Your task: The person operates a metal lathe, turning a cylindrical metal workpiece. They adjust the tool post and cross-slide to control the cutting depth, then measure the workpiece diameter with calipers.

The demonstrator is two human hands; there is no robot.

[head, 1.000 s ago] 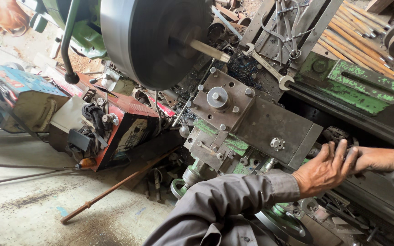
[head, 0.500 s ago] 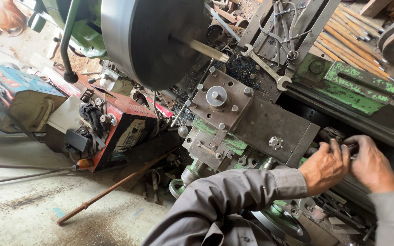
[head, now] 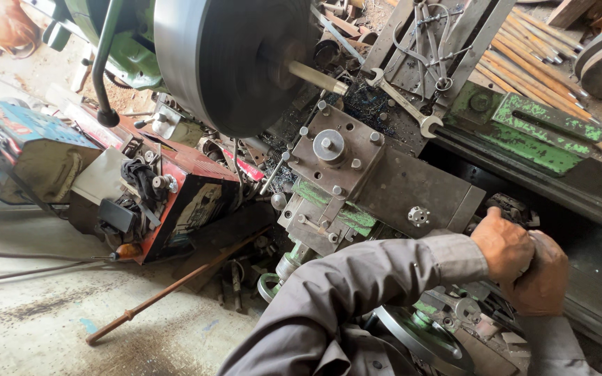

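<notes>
Clasping together, left hand point(head: 502, 245) and right hand point(head: 542, 276) crowd the carriage's point(head: 405, 182) right edge.

workshop floor seen in daylight

a dusty concrete floor point(head: 50, 320) is seen at lower left, crossed by a rusty rod point(head: 168, 289) and thin cables point(head: 29, 264); a red and blue machine box point(head: 175, 195) is laid tilted beside it.

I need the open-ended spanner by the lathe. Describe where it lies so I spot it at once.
Start at the big dark round faceplate at the top of the view. A pale shaft sticks out of its middle towards the right; just past its tip lies the spanner, slanting down to the right. It is the only bright tool with an open jaw at each end.
</notes>
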